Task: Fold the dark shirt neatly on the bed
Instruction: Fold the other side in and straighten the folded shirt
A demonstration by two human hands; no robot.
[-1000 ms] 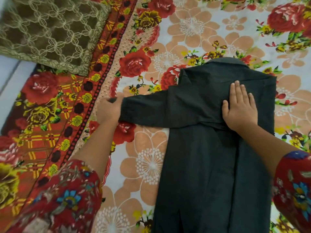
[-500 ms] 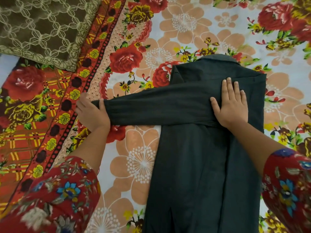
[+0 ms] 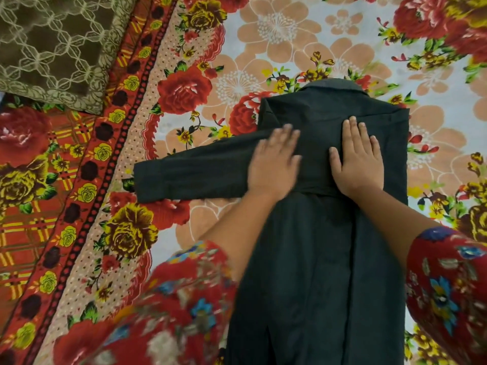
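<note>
Dark shirt (image 3: 316, 272): your left hand (image 3: 274, 164) leaves the cuff (image 3: 147, 180), sliding toward your right hand (image 3: 358, 164).
Both hands press flat, fingers spread; the sleeve (image 3: 200, 175) looks ready to fold in.

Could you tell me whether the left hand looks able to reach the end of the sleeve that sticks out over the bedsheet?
Probably yes: the left hand rests flat on that sleeve, and nothing lies between it and the cuff.
</note>
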